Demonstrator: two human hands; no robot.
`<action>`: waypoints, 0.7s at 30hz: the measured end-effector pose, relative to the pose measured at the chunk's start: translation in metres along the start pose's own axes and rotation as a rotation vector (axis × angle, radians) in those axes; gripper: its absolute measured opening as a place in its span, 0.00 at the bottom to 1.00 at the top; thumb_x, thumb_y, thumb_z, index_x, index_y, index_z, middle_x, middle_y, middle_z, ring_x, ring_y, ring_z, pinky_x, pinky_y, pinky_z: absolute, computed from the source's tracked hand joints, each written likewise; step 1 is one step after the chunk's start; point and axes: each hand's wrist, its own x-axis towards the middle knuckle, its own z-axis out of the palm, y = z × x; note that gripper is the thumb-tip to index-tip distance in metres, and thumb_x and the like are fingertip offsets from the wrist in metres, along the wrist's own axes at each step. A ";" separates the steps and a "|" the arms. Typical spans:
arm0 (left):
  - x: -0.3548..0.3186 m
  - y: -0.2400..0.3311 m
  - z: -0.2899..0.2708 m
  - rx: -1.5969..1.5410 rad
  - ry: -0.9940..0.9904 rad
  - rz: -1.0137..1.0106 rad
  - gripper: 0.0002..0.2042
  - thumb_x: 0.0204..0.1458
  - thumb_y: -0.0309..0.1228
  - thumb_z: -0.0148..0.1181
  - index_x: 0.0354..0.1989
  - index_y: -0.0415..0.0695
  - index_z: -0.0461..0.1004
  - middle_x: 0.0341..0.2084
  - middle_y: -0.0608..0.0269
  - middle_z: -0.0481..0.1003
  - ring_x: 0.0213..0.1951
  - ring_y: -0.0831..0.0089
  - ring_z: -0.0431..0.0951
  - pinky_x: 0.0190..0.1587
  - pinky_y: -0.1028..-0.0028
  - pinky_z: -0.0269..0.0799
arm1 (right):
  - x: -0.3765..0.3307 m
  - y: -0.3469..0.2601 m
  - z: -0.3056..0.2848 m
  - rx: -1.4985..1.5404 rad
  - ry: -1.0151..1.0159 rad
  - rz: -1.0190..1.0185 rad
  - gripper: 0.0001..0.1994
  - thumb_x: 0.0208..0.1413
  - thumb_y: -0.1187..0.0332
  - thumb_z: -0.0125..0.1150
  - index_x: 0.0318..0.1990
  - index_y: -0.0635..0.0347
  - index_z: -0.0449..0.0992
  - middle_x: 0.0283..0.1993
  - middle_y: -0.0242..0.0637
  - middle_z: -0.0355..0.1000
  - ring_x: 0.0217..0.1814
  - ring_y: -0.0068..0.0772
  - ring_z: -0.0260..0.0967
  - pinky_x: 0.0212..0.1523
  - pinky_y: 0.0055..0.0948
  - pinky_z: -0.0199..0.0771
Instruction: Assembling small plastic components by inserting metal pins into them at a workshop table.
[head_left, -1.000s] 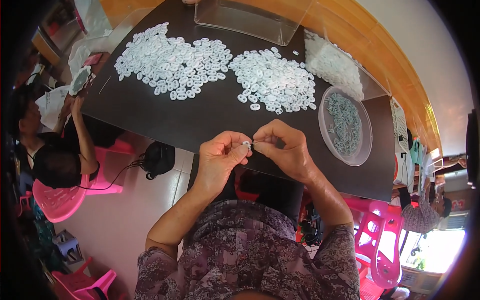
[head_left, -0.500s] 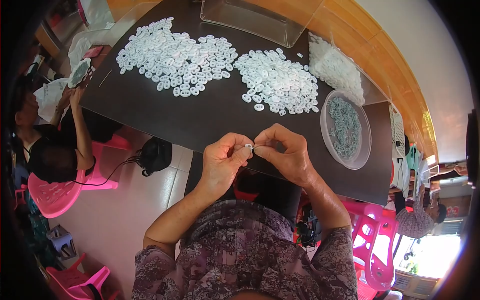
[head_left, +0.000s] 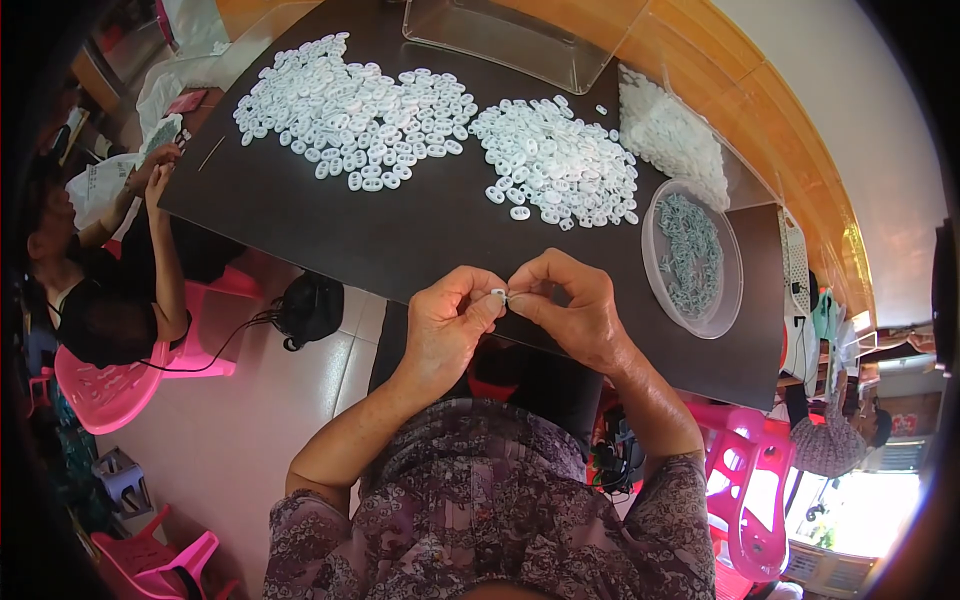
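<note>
Over the near edge of the dark table (head_left: 330, 225), my left hand (head_left: 442, 325) is closed, pinching a small white plastic piece (head_left: 498, 293) between thumb and forefinger. My right hand (head_left: 578, 308) meets it fingertip to fingertip at the piece's right side, also pinched closed; what it grips is too small to make out. Beyond my hands lie a wide pile of white oval two-holed pieces (head_left: 340, 115) and a smaller pile of white pieces (head_left: 555, 155). To the right, a round clear tub (head_left: 737, 275) holds many small grey-green pieces (head_left: 690, 250).
A clear bag of white pieces (head_left: 672, 135) rests behind the tub. A clear rectangular bin (head_left: 575, 88) stands at the table's far side. At the left, a co-worker's hands (head_left: 158, 178) are by the table's end, near a pink chair (head_left: 110, 385). A thin stick (head_left: 211, 153) lies nearby.
My hands stay nearly in place, fingertips still together on the white piece. At the left, the co-worker's hands have shifted, one now covering part of the grey-green patch beside them.
</note>
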 end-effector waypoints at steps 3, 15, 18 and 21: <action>-0.001 -0.002 0.001 0.038 0.030 0.020 0.03 0.54 0.24 0.56 0.32 0.37 0.73 0.22 0.72 0.70 0.25 0.87 0.65 0.28 0.84 0.63 | 0.000 0.002 0.001 0.021 -0.005 0.010 0.05 0.47 0.77 0.62 0.33 0.64 0.75 0.29 0.28 0.70 0.31 0.15 0.63 0.33 0.19 0.65; 0.001 -0.005 0.010 0.525 0.193 0.367 0.03 0.46 0.18 0.59 0.29 0.37 0.72 0.21 0.60 0.72 0.23 0.72 0.72 0.25 0.76 0.66 | -0.001 0.008 0.017 0.220 0.111 0.102 0.06 0.49 0.79 0.60 0.35 0.65 0.73 0.32 0.29 0.71 0.33 0.14 0.67 0.35 0.16 0.67; 0.003 -0.006 0.010 0.271 0.191 0.168 0.02 0.48 0.18 0.58 0.31 0.36 0.73 0.22 0.64 0.72 0.24 0.79 0.71 0.26 0.80 0.66 | 0.001 0.007 0.021 0.178 0.157 0.057 0.04 0.51 0.79 0.57 0.35 0.67 0.71 0.28 0.30 0.71 0.30 0.15 0.66 0.32 0.17 0.68; 0.005 -0.006 0.009 0.037 0.168 0.113 0.03 0.52 0.20 0.57 0.33 0.34 0.74 0.25 0.66 0.73 0.26 0.83 0.70 0.28 0.83 0.67 | 0.002 0.004 0.022 0.215 0.175 0.030 0.03 0.53 0.80 0.55 0.35 0.68 0.71 0.29 0.31 0.71 0.32 0.16 0.68 0.34 0.18 0.69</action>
